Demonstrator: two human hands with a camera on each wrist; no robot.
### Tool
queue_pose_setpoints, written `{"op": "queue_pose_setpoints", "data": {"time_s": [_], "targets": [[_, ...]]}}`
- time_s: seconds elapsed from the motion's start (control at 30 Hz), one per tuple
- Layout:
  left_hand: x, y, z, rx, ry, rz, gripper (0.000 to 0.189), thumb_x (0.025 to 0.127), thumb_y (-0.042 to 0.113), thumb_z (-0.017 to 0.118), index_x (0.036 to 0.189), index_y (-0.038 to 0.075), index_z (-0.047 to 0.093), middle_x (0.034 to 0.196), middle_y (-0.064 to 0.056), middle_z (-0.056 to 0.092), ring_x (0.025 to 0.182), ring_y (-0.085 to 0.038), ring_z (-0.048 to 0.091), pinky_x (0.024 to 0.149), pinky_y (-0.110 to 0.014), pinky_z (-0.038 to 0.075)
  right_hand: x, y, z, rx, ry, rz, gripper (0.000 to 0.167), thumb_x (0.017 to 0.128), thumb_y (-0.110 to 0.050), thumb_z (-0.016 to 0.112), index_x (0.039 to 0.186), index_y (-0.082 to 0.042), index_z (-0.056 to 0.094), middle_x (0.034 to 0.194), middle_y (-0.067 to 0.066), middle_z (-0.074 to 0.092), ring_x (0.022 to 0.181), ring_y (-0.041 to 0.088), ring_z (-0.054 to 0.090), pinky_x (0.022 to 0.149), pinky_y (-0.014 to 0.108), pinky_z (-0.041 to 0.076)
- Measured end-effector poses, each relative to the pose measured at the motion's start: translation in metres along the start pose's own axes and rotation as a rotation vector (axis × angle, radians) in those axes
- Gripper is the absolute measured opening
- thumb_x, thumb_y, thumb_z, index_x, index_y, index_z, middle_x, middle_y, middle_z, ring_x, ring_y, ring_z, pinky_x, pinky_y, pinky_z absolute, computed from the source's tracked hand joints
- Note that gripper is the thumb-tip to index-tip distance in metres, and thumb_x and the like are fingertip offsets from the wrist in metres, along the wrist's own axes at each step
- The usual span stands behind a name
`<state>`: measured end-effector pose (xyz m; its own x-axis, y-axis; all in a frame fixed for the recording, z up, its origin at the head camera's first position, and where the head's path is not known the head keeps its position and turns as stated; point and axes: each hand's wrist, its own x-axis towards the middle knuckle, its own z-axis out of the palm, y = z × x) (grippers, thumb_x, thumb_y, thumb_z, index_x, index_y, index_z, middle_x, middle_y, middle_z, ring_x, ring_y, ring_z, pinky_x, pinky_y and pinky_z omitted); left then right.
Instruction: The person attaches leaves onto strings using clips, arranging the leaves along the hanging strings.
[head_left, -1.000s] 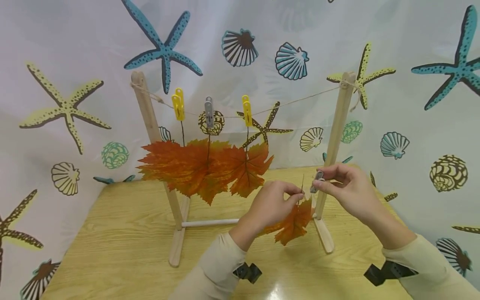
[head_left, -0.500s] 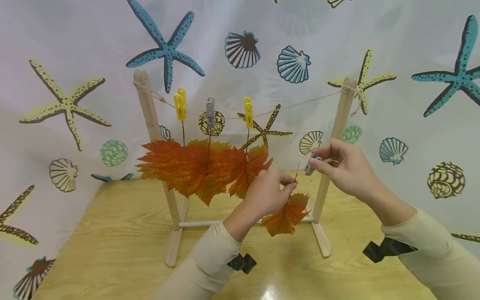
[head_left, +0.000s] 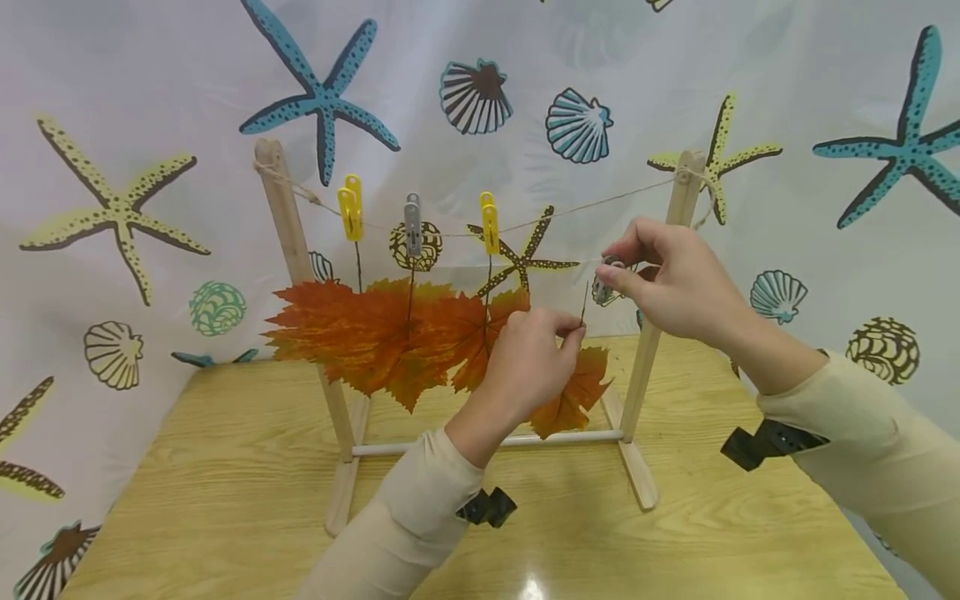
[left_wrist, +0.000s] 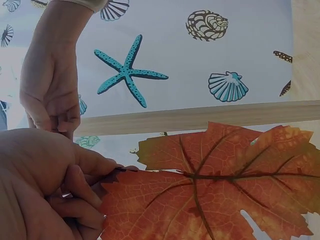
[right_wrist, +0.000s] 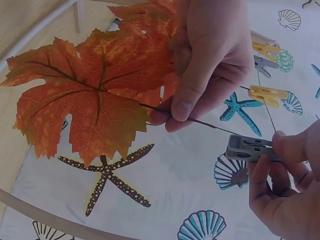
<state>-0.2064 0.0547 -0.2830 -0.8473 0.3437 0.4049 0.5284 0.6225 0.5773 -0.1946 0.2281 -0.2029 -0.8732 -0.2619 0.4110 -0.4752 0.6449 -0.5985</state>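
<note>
My left hand (head_left: 536, 358) pinches the thin dark stem of an orange artificial maple leaf (right_wrist: 80, 95), which hangs below the fingers. The same leaf (left_wrist: 225, 185) fills much of the left wrist view. My right hand (head_left: 667, 271) holds a grey clothespin (right_wrist: 250, 148) between thumb and fingers, just right of the stem's upper tip. In the right wrist view the stem tip comes right up to the clothespin's nose. Both hands are below the sagging twine (head_left: 600, 200). Left of them, a row of similar leaves (head_left: 360, 333) hangs by stems from the line.
Two yellow clothespins (head_left: 490, 223) and a grey one (head_left: 413, 225) sit on the twine. It runs between a left wooden post (head_left: 288, 217) and a right wooden post (head_left: 682, 196), joined low by a white rod (head_left: 562, 437). The stand rests on a wooden table (head_left: 225, 475) before a shell-patterned cloth.
Both hands have risen toward the twine and shifted slightly left, carrying the leaf and the grey clothespin. The leaf is now off the lower area where it hung before.
</note>
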Motion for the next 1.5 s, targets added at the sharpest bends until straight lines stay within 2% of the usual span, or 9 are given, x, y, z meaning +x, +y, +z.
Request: {"op": "queue_pose_setpoints", "data": {"time_s": [0.13,0.3,0.43,0.57,0.73,0.9,1.03,1.27,1.5], "targets": [[0.003,0.004,-0.004,0.014,-0.001,-0.006,0.021,0.1,0.02,0.061,0.108,0.013,0.079,0.104,0.0,0.078,0.085,-0.015,0.072,0.074,-0.032,0.057,0.005,-0.005,-0.002,0.018,-0.003,0.025,0.012,0.096,-0.01,0.067,0.091,-0.002,0.059,0.102,0.012,0.066,0.097,0.027,0.071,0.07,0.02,0.049],[0.007,0.004,-0.009,0.054,0.02,0.002,0.021,0.1,0.021,0.061,0.109,0.014,0.079,0.104,0.0,0.078,0.087,-0.017,0.073,0.072,-0.034,0.058,0.01,-0.009,-0.004,0.025,-0.011,0.049,0.014,0.097,-0.013,0.066,0.092,-0.003,0.058,0.108,0.012,0.066,0.104,0.028,0.071,0.07,0.021,0.049],[0.012,0.004,-0.014,0.056,0.041,0.013,0.02,0.1,0.021,0.062,0.109,0.015,0.079,0.105,0.001,0.078,0.092,-0.017,0.073,0.075,-0.036,0.058,0.014,-0.015,-0.008,0.017,0.002,0.04,0.015,0.097,-0.015,0.066,0.094,-0.002,0.06,0.107,0.013,0.067,0.105,0.028,0.071,0.074,0.019,0.05],[0.016,0.005,-0.018,0.044,0.061,0.013,0.019,0.099,0.021,0.063,0.108,0.016,0.079,0.105,0.002,0.078,0.094,-0.017,0.072,0.076,-0.036,0.057,0.019,-0.022,-0.013,0.011,0.024,0.009,0.015,0.097,-0.015,0.066,0.092,-0.002,0.06,0.109,0.013,0.068,0.105,0.028,0.071,0.072,0.018,0.05],[0.022,0.007,-0.023,0.044,0.078,0.015,0.019,0.099,0.02,0.063,0.11,0.016,0.078,0.106,0.001,0.077,0.095,-0.017,0.072,0.075,-0.034,0.057,0.026,-0.032,-0.019,0.021,0.047,-0.012,0.016,0.096,-0.013,0.068,0.087,-0.003,0.059,0.106,0.011,0.069,0.103,0.023,0.071,0.068,0.02,0.048],[0.025,0.011,-0.027,0.036,0.073,-0.002,0.021,0.1,0.022,0.061,0.112,0.015,0.077,0.108,0.001,0.077,0.098,-0.017,0.071,0.078,-0.035,0.057,0.03,-0.041,-0.022,0.015,0.061,-0.018,0.016,0.095,-0.015,0.069,0.085,-0.005,0.06,0.099,0.008,0.071,0.092,0.01,0.072,0.063,0.022,0.046],[0.029,0.013,-0.033,0.012,0.078,0.007,0.021,0.1,0.021,0.061,0.111,0.012,0.077,0.106,-0.001,0.077,0.098,-0.017,0.071,0.08,-0.034,0.057,0.034,-0.047,-0.024,0.006,0.068,-0.016,0.017,0.096,-0.018,0.068,0.087,-0.006,0.06,0.101,0.006,0.072,0.087,0.005,0.069,0.064,0.022,0.045],[0.038,0.021,-0.041,0.017,0.115,0.031,0.021,0.1,0.02,0.061,0.11,0.011,0.077,0.105,-0.002,0.077,0.101,-0.018,0.071,0.087,-0.035,0.056,0.047,-0.059,-0.032,-0.019,0.075,-0.035,0.02,0.096,-0.024,0.068,0.087,-0.008,0.059,0.108,0.006,0.071,0.094,0.01,0.068,0.067,0.024,0.042],[0.047,0.022,-0.044,0.037,0.143,0.007,0.022,0.101,0.019,0.06,0.111,0.011,0.077,0.107,-0.003,0.076,0.102,-0.019,0.069,0.087,-0.035,0.056,0.06,-0.058,-0.03,-0.027,0.044,0.007,0.017,0.096,-0.02,0.067,0.089,-0.006,0.062,0.098,0.005,0.069,0.084,0.019,0.064,0.072,0.03,0.048]]}}
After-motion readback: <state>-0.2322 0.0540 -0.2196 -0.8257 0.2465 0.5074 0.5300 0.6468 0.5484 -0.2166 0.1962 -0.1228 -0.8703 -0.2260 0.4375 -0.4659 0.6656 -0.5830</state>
